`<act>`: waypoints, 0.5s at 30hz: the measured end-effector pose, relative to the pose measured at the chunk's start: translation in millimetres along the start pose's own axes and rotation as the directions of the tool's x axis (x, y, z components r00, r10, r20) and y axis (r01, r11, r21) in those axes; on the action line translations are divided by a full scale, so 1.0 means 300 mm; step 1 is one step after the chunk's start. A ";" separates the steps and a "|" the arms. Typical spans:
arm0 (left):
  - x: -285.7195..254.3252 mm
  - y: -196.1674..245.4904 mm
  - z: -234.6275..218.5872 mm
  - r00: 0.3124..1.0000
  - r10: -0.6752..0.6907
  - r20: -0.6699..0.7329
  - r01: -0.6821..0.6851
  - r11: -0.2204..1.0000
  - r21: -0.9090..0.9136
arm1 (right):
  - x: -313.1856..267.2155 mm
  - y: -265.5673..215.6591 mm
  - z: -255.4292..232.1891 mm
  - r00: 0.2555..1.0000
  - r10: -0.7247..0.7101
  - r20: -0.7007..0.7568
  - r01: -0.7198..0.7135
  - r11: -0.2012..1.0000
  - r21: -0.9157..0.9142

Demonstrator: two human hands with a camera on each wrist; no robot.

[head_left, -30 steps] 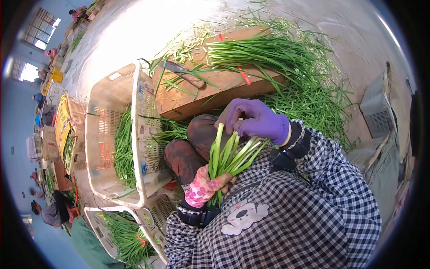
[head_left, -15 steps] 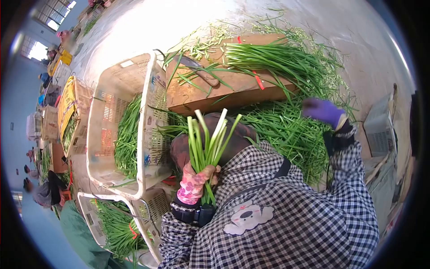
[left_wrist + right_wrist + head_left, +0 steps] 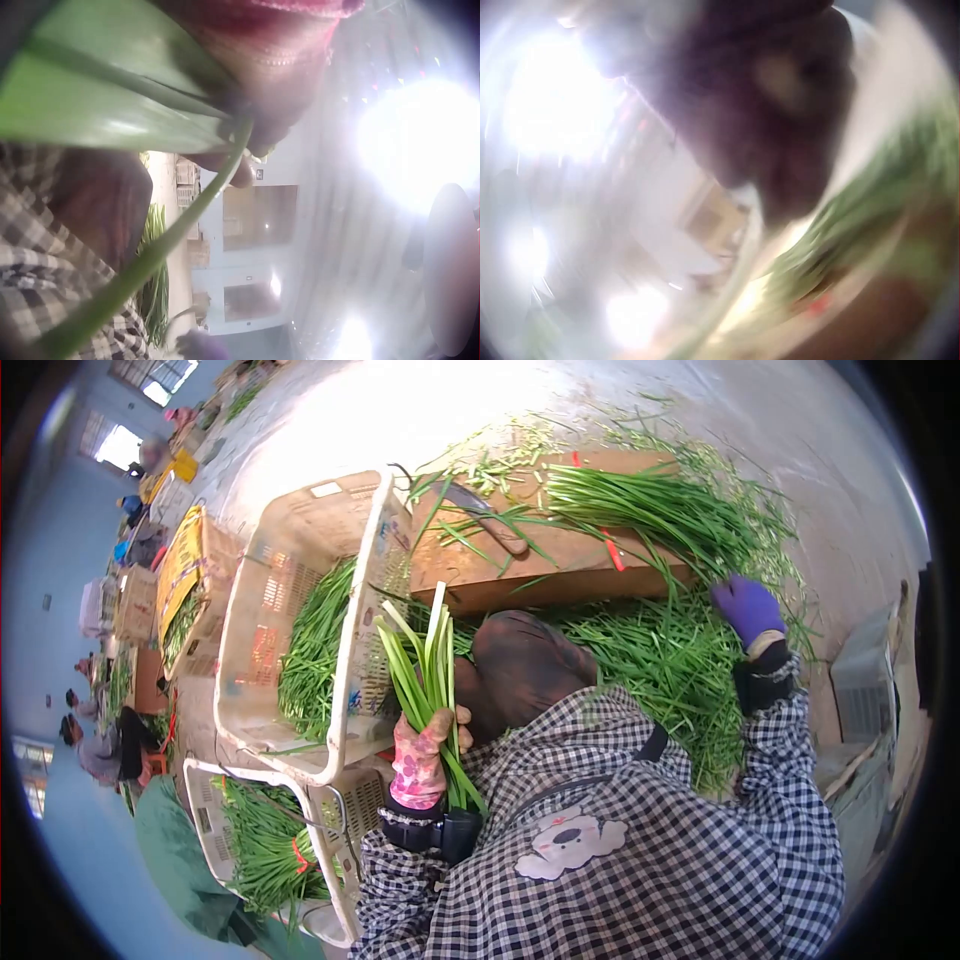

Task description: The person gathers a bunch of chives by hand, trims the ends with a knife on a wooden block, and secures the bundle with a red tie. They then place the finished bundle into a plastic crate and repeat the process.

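My left hand (image 3: 420,755), in a pink flowered glove with bare fingertips, grips a small bunch of garlic chives (image 3: 430,660), pale ends up. Broad green leaves (image 3: 82,112) fill the upper left of the left wrist view, and one thin leaf (image 3: 165,251) crosses below. Far to the right, my purple-gloved right hand (image 3: 748,610) is over the edge of the loose chive pile (image 3: 650,680), fingers curled. In the blurred right wrist view a pale green strip (image 3: 739,277) runs down from its fingertips.
A wooden block (image 3: 480,595) beyond my knees bears a curved knife (image 3: 500,530), a large chive bundle (image 3: 640,510) and a red tie (image 3: 613,550). White crates (image 3: 375,610) with chives stand at left; a grey crate (image 3: 865,675) is at right. Cut ends litter the floor.
My right hand left the pale ends of the bunch and swung right to the pile's edge. My left hand keeps its grip; the bunch now stands more upright, further left.
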State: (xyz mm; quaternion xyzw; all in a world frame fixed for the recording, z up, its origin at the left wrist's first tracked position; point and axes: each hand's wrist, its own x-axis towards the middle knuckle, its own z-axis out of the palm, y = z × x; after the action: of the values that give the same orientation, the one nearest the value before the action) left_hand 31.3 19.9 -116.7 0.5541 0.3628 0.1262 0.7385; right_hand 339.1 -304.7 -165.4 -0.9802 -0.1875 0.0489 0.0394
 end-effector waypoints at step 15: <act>0.122 -0.108 -0.034 0.834 0.096 0.544 -0.084 0.995 -0.046 | -0.205 -0.760 -0.111 0.544 -0.833 -0.100 -0.357 -0.338 0.871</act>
State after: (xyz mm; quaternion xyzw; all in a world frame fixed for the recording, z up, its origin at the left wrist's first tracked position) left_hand 43.1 37.5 -161.9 0.5762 0.1101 0.0016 0.8099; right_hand 203.0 -118.2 -105.4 -0.3158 -0.3316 0.5332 0.7114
